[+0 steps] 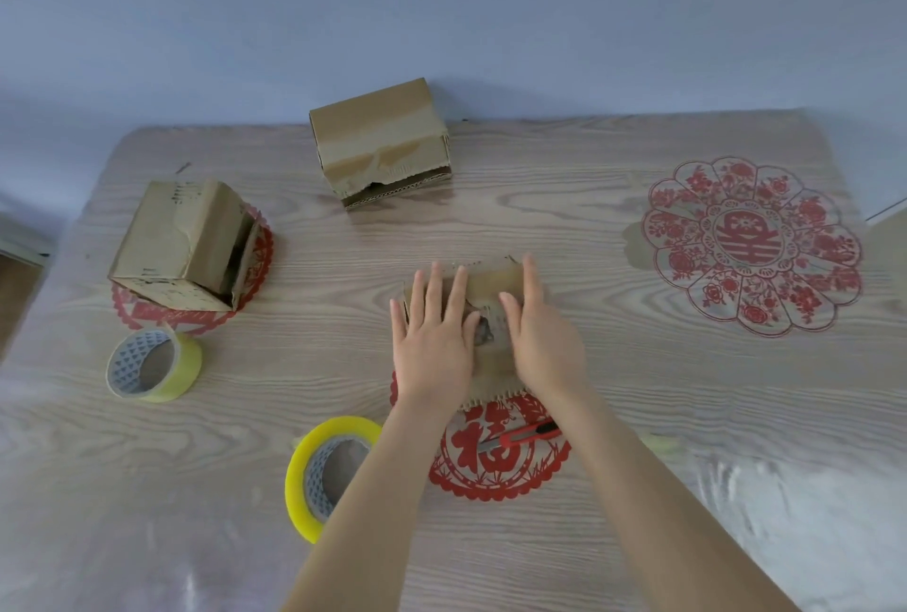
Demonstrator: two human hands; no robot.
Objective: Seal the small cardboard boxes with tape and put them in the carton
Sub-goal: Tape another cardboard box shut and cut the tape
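Observation:
A small cardboard box (491, 317) lies at the table's middle, over a red paper-cut. My left hand (434, 341) presses flat on its left part, fingers straight. My right hand (542, 336) presses flat on its right part. A second small box (380, 147) stands at the back, its front flap torn. A third box (181, 243) lies at the left with its end flap open. One yellow tape roll (154, 366) sits at the left, another (324, 474) near my left forearm. A red utility knife (522, 435) lies under my right forearm. No carton is clearly in view.
The wood-grain table (638, 415) carries a large red floral paper-cut (753, 243) at the right. A blue wall (441, 13) rises behind the back edge. A pale cardboard-like corner (891, 224) shows at the right frame edge.

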